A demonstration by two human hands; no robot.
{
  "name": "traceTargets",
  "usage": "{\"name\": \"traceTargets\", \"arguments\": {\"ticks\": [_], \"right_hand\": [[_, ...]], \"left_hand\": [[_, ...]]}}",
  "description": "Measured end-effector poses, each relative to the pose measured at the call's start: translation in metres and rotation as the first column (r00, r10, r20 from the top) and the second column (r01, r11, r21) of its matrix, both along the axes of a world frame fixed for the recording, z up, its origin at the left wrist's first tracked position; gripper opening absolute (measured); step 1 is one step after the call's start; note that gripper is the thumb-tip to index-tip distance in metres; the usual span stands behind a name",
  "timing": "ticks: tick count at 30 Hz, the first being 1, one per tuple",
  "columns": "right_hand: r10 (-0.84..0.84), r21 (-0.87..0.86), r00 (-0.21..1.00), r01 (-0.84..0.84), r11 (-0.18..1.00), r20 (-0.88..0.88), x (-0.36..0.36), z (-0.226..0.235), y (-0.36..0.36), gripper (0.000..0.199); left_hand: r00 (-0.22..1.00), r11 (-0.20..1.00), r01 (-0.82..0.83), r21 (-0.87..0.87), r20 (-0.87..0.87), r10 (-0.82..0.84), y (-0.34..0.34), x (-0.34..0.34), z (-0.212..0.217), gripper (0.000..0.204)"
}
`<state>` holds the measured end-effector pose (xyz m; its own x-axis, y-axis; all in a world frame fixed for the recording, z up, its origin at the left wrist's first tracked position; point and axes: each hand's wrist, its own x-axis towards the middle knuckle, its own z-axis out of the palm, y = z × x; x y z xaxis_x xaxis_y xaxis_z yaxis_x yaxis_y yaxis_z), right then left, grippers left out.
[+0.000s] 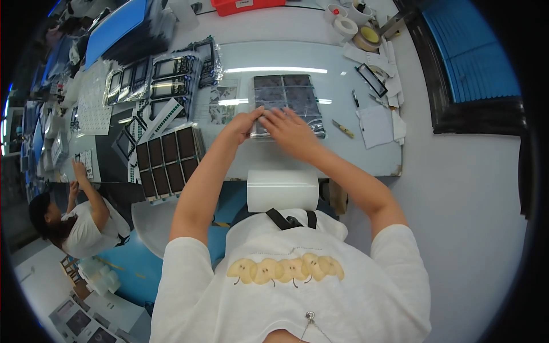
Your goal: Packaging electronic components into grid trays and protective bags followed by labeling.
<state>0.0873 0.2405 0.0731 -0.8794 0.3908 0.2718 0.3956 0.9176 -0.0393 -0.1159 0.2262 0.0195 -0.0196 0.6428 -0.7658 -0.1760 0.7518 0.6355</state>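
Clear-wrapped dark panel sheet (pixel 289 103), seemingly bagged screens (pixel 171 77) left.

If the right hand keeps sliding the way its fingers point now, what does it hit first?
The right hand points left across the near edge of the dark panel sheet. It would most likely meet the left hand first; their fingertips look almost touching.
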Motion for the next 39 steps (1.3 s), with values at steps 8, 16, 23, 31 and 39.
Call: {"name": "traceTargets", "arguments": {"ticks": [8, 16, 23, 31, 39], "right_hand": [[-0.781, -0.805, 0.624, 0.482, 0.347, 0.038, 0.151, -0.036, 0.051, 0.046], [-0.722, -0.848, 0.681, -0.305, -0.434, 0.124, 0.07, -0.037, 0.075, 0.059], [-0.87, -0.963, 0.489, -0.257, -0.085, -0.054, 0.163, -0.003, 0.05, 0.06], [-0.97, -0.997, 0.236, -0.023, -0.07, 0.062, 0.387, 0.006, 0.001, 0.06], [-0.938, -0.96, 0.203, 0.052, -0.276, 0.281, 0.409, -0.039, -0.001, 0.054]], "left_hand": [[0.983, 0.995, -0.06, -0.079, 0.167, 0.073, -0.003, 0.011, 0.011, 0.044], [0.989, 0.998, -0.012, -0.064, 0.144, 0.021, -0.012, 0.014, 0.006, 0.043], [0.991, 0.983, -0.052, 0.175, 0.13, 0.029, -0.048, 0.018, 0.041, 0.034], [0.994, 0.957, -0.037, 0.287, -0.085, 0.064, -0.122, 0.008, 0.027, 0.037], [0.967, 0.989, 0.127, 0.074, -0.231, -0.107, -0.16, 0.012, 0.006, 0.057]]}}
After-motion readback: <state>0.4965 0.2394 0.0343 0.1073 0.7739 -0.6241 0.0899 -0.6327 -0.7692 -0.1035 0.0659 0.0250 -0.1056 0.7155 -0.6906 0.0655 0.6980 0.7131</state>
